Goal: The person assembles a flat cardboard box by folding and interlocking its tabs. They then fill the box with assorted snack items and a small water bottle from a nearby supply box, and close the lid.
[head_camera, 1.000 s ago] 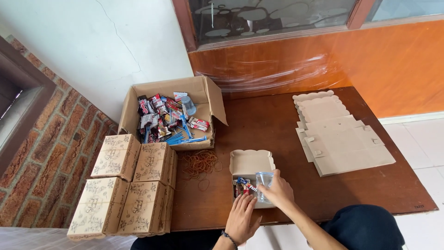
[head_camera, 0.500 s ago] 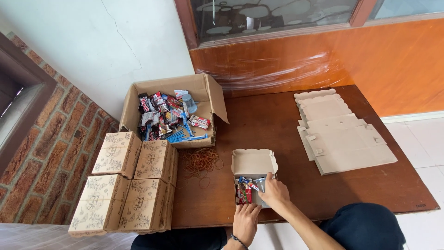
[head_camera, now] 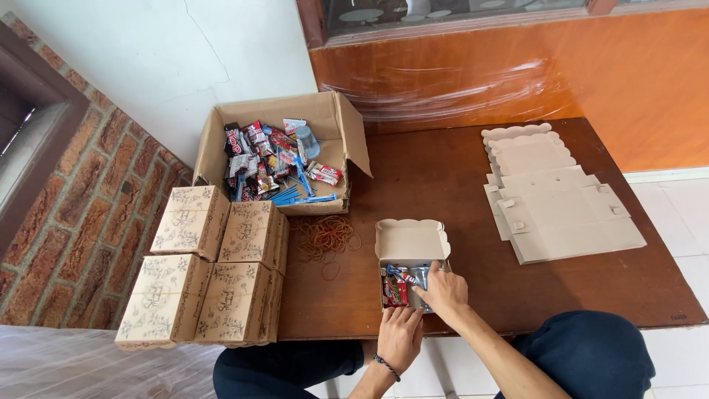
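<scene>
At six o'clock on the brown wooden bench (head_camera: 473, 192), my right hand (head_camera: 443, 290) is curling into the small open cardboard box (head_camera: 410, 244) of wrapped snacks (head_camera: 395, 290), gripping nothing I can make out, while my left hand (head_camera: 400, 334) is lying open against its near wall.

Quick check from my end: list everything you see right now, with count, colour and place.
small open box: one, tan, table front, snacks inside
cardboard carton: one, brown, table's far left, full of wrapped snacks
rubber bands: a loose pile, orange-brown, between carton and small box
flat box blanks: one stack, tan, table's right
closed printed boxes: four on top, tan, stacked at the table's left edge
table: one, dark brown
left hand: at the small box's front edge, wristband on
right hand: reaching into the small box
</scene>
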